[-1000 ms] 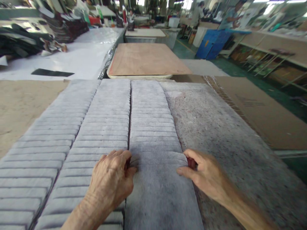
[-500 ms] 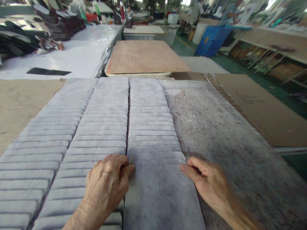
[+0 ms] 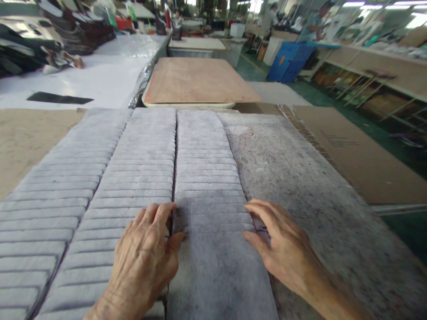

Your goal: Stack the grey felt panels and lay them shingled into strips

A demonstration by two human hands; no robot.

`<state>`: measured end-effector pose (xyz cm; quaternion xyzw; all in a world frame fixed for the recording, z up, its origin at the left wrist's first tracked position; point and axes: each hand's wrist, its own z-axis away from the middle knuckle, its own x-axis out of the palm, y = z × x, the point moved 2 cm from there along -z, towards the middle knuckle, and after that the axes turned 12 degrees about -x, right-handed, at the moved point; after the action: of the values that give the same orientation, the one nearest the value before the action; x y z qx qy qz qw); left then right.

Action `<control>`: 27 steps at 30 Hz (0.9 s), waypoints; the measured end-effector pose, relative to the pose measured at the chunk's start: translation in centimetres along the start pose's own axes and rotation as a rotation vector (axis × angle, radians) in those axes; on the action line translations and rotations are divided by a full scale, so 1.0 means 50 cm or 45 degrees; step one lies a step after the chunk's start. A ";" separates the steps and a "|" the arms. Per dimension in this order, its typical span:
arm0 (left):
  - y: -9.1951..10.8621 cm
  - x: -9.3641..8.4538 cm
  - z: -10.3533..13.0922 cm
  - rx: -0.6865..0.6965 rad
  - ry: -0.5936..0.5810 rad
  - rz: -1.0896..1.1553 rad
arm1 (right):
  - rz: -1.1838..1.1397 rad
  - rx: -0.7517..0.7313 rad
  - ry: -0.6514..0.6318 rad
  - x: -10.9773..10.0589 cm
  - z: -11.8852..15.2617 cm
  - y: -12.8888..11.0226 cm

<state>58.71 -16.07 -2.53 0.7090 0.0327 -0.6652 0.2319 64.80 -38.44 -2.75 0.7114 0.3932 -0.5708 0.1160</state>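
Three long rows of overlapping grey felt-like pieces run away from me: a left row (image 3: pixel 40 226), a middle row (image 3: pixel 133 186) and a right row (image 3: pixel 207 164). The nearest piece (image 3: pixel 220 275) of the right row lies flat with a broad grey face showing. My left hand (image 3: pixel 143 262) rests at that row's left edge, thumb and fingers apart, partly over the middle row. Across from it, my right hand (image 3: pixel 283 249) touches the right edge with its fingers spread. Neither hand grips a piece.
Right of the rows is a speckled grey board (image 3: pixel 300 191), then a cardboard sheet (image 3: pixel 367 151). Beyond stand a wooden-topped table (image 3: pixel 203 80) and a white table (image 3: pixel 110 66) with dark stacked items (image 3: pixel 76 31). A blue cabinet (image 3: pixel 290 60) and people are farther back.
Both hands have opened from a pinch at the edges of the nearest piece, and the fingers now reach slightly farther forward. The view has shifted slightly.
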 end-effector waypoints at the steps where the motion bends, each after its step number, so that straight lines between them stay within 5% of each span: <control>1: 0.000 0.000 -0.004 0.051 -0.009 0.024 | -0.052 -0.081 -0.042 -0.002 -0.008 0.005; 4: 0.002 0.001 -0.020 0.122 -0.103 0.081 | -0.193 -0.141 -0.209 -0.006 -0.037 0.023; 10: 0.011 -0.005 -0.037 0.029 -0.243 0.074 | -0.266 0.179 -0.437 0.000 -0.063 0.036; 21: 0.005 -0.002 -0.030 -0.127 -0.238 0.170 | -0.130 0.299 -0.150 0.012 0.007 0.012; 27: -0.001 0.004 -0.026 -0.032 -0.216 0.302 | -0.163 0.319 -0.068 0.019 0.015 0.010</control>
<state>59.93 -15.58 -2.74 0.6461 -0.0626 -0.6903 0.3196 64.63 -38.85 -3.99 0.6785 0.3602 -0.6403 0.0000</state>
